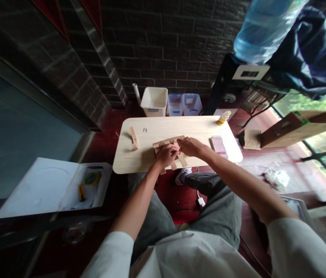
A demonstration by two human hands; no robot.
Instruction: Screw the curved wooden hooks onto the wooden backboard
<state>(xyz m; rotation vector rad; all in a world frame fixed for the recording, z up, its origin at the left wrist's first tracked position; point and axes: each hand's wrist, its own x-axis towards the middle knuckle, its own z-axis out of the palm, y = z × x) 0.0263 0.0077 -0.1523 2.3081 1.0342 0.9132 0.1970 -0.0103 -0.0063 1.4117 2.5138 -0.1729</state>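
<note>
A small wooden slatted piece (181, 160) lies at the front edge of the light wood table (139, 162), with several slat ends sticking out past the edge. My left hand (166, 155) rests on top of it, its fingers closed toward the middle slats. From the right, my right hand (191, 147) meets it there with bent, closed fingers. A speck of yellow shows between the fingertips of both hands; what they pinch is too small and covered to name. Part of the slatted piece is hidden under my hands.
On the table are a loose wooden part (134, 138), small dark pieces (144, 130), a yellow-capped bottle (223, 117) and a flat purplish box (219, 146). Bins (154, 101) stand behind. An open white case (87, 185) sits at left, a cardboard box (290, 129) at right.
</note>
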